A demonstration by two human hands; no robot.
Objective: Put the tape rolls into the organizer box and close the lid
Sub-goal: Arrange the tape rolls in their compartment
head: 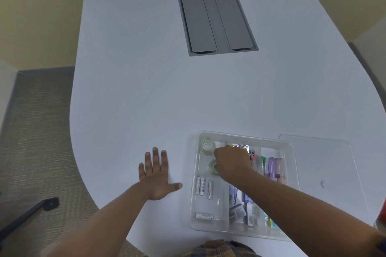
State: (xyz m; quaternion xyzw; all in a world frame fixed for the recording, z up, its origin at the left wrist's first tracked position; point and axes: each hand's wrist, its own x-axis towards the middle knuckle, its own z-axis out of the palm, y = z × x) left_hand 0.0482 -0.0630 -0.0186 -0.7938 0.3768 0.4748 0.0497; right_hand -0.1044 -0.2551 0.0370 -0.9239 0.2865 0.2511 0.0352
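Note:
A clear plastic organizer box (194, 204) sits on the white table near its front edge. In its far-left compartment lies one clear tape roll (206, 146). A second tape roll (213, 166) lies just nearer in the same compartment, partly covered by my right hand (231, 161), whose fingers are curled down on it. My left hand (156, 175) rests flat on the table to the left of the box, fingers spread, holding nothing. The clear lid (325, 165) lies flat on the table to the right of the box.
Other compartments hold batteries (203, 186), highlighters (273, 168) and small packets (238, 210). A grey cable hatch (217, 23) is set into the table farther back. The table's curved edge runs to the left, with carpet and a chair leg (27, 215) below.

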